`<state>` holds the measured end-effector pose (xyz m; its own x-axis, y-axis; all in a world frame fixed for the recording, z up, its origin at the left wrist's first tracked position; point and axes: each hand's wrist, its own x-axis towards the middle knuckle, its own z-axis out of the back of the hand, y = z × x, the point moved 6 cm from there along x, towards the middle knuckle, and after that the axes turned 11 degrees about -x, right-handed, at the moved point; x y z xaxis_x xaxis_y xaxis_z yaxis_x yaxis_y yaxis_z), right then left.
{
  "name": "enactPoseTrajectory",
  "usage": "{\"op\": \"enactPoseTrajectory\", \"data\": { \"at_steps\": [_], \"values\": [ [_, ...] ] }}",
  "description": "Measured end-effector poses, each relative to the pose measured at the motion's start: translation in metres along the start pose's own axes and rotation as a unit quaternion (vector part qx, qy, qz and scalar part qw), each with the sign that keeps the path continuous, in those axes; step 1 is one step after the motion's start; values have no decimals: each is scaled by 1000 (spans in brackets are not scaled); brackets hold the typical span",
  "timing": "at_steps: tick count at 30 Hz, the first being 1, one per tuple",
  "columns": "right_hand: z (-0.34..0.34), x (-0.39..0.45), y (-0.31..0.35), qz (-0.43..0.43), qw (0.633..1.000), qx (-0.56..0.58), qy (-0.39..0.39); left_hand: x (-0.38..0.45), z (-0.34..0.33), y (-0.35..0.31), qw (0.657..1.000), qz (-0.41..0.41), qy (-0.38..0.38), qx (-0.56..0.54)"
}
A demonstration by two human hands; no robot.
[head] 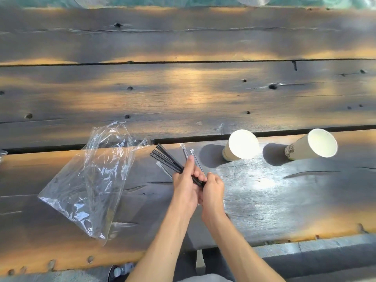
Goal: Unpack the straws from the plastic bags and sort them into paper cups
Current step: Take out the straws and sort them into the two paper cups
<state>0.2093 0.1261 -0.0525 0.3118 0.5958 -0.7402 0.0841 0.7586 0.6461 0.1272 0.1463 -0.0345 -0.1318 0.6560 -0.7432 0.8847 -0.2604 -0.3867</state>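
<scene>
Two bare hands meet over the near plank of the dark, weathered wooden table (264, 200), and between them they hold a small bundle of thin black plastic straws (166, 158). The left hand (186, 186) curls round the middle of the bundle with its forefinger laid along it, while the right hand (212, 190) pinches the near ends, which looks to me like a way of squaring the straws up so they go into a cup together. Their far tips fan out, pointing up and to the left. A few slim straws in clear wrappers (193, 157) also poke out past the hands; whether they are gripped or lie on the wood underneath, I cannot tell. Left of the hands lies a crumpled clear plastic bag (91, 180), flat and seemingly emptied, so the unpacking of this one looks done. To the right, two white paper cups stand on the same plank: the nearer paper cup (241, 145) just right of the straws, and the farther-right paper cup (313, 145) well apart from it. Both look empty, mouths open, so sorting seems only beginning. Nothing stands between hands and cups; the light cups could tip if nudged. A scrap of clear film (222, 128) sits by the gap behind the nearer cup.
</scene>
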Motion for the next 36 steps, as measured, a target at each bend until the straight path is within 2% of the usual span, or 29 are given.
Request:
{"op": "enactPoseTrajectory", "data": {
  "at_steps": [4,6,8,10,13,14,16,19,22,25,28,31,33,36],
  "values": [
    [9,0,5,23,999,-39,12,-6,-10,4,994,-2,5,111],
    [15,-4,20,100,987,-121,31,-6,-12,-1,975,-44,-4,217],
    [26,-13,41,194,961,-192,51,-5,-13,-8,936,-92,5,339],
    [43,-26,64,258,945,-177,98,-7,-18,-11,862,-133,49,486],
    [67,-40,90,305,930,-154,137,-16,-30,-7,688,-200,110,689],
    [73,-43,97,315,928,-140,140,-22,-38,-5,647,-222,129,718],
    [82,-44,108,315,934,-97,135,-31,-54,0,610,-254,157,734],
    [96,-39,115,303,943,-50,130,-39,-79,10,617,-258,172,723],
    [109,-34,127,313,939,-62,127,-42,-100,19,618,-273,205,708],
    [134,-21,148,331,938,-48,90,-38,-118,26,648,-245,246,678],
    [169,-2,172,337,941,10,35,-28,-122,19,726,-224,264,594],
    [192,20,184,308,947,91,7,-14,-111,6,829,-212,200,477],
    [190,32,185,315,948,50,-3,-6,-99,2,880,-192,132,414],
    [167,48,176,339,938,-65,18,2,-76,5,920,-177,38,348]
  ]
}}
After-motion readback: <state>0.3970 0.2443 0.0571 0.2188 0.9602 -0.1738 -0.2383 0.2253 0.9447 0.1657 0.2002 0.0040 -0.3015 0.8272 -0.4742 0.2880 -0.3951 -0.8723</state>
